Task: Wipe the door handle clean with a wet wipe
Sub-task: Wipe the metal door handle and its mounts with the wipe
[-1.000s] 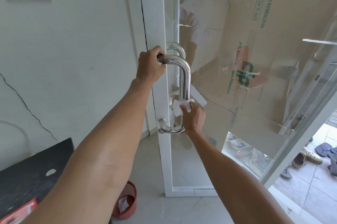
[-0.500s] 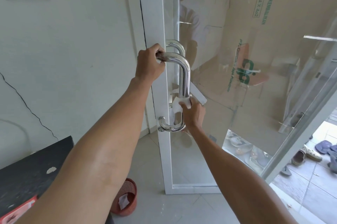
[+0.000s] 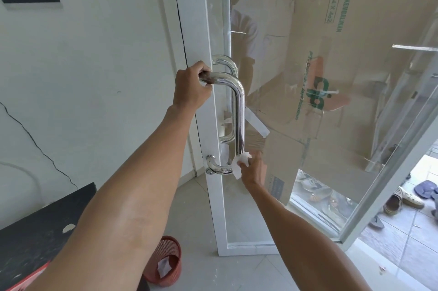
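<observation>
The left hand [image 3: 190, 88] is gripping the top bend of the chrome door handle [image 3: 239, 110]. Below it, the right hand [image 3: 253, 171] is pinching a white wet wipe [image 3: 239, 164] against the handle's lower bend.

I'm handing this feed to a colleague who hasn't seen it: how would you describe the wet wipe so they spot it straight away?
Start at the white-framed glass door and find the chrome door handle on its edge. Follow the handle's upright bar down to its lower bend, where the right hand pinches the wet wipe against the metal. It is the small crumpled white sheet there, unlike the white scrap lying in the red basket on the floor.
</observation>
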`<control>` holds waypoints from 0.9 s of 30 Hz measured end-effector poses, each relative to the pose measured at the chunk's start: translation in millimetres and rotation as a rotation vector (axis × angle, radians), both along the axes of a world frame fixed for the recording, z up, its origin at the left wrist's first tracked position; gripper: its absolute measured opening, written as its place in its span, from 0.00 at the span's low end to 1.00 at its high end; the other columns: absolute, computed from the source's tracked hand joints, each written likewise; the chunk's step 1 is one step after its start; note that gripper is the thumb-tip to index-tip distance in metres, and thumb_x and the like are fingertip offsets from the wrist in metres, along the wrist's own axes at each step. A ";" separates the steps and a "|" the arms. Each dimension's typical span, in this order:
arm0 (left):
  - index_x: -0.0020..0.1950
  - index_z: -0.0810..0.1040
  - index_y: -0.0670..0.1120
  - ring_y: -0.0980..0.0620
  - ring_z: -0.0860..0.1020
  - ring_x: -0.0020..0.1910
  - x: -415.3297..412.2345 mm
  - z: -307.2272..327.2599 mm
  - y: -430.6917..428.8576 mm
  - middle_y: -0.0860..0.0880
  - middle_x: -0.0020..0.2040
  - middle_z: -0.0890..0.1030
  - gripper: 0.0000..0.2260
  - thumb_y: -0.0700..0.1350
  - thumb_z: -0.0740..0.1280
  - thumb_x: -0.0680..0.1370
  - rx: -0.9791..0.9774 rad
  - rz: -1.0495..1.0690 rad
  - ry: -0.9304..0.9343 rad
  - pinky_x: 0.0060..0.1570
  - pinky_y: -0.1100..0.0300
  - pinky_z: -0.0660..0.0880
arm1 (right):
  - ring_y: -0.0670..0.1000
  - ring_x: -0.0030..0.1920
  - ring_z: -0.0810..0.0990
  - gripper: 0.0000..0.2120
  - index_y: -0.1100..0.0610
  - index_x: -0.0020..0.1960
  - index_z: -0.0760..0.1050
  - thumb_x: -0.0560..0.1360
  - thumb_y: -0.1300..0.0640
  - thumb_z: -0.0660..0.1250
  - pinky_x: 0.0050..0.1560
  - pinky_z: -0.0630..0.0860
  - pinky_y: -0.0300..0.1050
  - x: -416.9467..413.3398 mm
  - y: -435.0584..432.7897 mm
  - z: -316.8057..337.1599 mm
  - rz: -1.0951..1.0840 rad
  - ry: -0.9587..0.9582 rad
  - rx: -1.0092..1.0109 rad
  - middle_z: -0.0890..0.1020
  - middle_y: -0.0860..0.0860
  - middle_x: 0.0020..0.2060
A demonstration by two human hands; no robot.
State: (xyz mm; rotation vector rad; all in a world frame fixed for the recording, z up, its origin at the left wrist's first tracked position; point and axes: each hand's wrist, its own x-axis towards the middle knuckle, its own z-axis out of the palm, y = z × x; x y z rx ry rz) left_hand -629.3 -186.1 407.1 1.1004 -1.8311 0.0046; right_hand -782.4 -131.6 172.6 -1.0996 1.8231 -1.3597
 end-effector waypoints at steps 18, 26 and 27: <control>0.49 0.81 0.42 0.51 0.83 0.45 -0.7 0.5 1.8 0.50 0.44 0.86 0.11 0.37 0.69 0.67 0.010 0.002 0.001 0.54 0.56 0.78 | 0.50 0.33 0.72 0.19 0.53 0.25 0.70 0.68 0.68 0.72 0.38 0.72 0.46 -6.4 2.5 -7.4 0.024 0.072 0.026 0.75 0.52 0.27; 0.49 0.81 0.42 0.49 0.83 0.46 -1.1 1.4 0.9 0.49 0.45 0.86 0.11 0.37 0.70 0.68 0.016 0.029 -0.014 0.55 0.55 0.77 | 0.43 0.38 0.77 0.13 0.60 0.55 0.82 0.71 0.61 0.74 0.40 0.70 0.31 -17.1 -5.7 24.8 0.103 0.109 -0.088 0.83 0.49 0.42; 0.49 0.81 0.42 0.49 0.83 0.46 -2.3 1.8 0.4 0.49 0.45 0.86 0.11 0.37 0.69 0.68 0.017 0.028 -0.012 0.55 0.55 0.77 | 0.41 0.37 0.77 0.13 0.59 0.55 0.82 0.71 0.60 0.74 0.37 0.69 0.28 -18.3 -9.2 34.2 0.111 0.102 -0.122 0.85 0.50 0.43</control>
